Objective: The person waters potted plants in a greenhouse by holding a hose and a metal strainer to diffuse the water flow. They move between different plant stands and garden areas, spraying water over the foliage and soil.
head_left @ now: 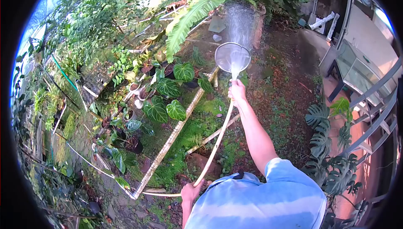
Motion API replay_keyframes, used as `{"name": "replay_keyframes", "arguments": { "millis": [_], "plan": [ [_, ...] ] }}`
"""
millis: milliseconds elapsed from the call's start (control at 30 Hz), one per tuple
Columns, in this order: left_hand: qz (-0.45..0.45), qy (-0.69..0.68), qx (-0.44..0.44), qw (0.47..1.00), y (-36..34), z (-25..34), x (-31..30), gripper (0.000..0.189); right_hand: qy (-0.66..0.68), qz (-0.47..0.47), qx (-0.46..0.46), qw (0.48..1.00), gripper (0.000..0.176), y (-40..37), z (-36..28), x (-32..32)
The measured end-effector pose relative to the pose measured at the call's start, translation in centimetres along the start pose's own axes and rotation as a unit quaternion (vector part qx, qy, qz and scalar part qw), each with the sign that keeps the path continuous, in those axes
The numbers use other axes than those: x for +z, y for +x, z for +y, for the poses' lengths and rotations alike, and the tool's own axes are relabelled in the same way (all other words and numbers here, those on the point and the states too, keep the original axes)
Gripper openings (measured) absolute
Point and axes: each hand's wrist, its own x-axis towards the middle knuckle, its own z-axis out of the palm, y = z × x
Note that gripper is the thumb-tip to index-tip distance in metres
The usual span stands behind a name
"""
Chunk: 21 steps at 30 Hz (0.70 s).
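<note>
While the right hand grips the hose near its outlet, water sprays through the round mesh toward the fern at 12 o'clock. Left hand is closed round the hose at 7. Spraying in hand; re-aiming calls for right-wrist control and left-hand slack, clear of potted plants at 10. Mesh looks fixed to the outlet, but spray and glare hide the joint.

Open ground runs right of the extended arm as far as the split-leaf plant. Leftward, the hose, the pale rail and potted plants obstruct passage; fern fronds overhang ahead.
</note>
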Motion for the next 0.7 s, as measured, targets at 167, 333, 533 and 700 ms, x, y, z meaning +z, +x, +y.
{"name": "replay_keyframes", "arguments": {
  "millis": [167,333,533,700],
  "plan": [
    [0.010,0.000,-0.006,1.000,0.6,-0.5,0.1,0.072,0.023,-0.001,-0.003,1.000,0.019,-0.2,0.3,0.0],
    [0.011,0.006,0.001,1.000,1.3,-2.1,0.8,0.075,0.020,0.004,0.009,1.000,0.020,-0.5,0.6,0.2],
    [-0.010,-0.005,0.024,1.000,-0.2,-3.0,-0.5,0.077,0.018,0.005,0.013,1.000,0.021,-2.2,0.9,1.0],
    [-0.044,-0.007,0.036,0.998,-0.1,-4.6,-1.6,0.080,0.020,0.010,0.026,0.999,0.021,-4.3,1.3,2.0]
  ]
}}
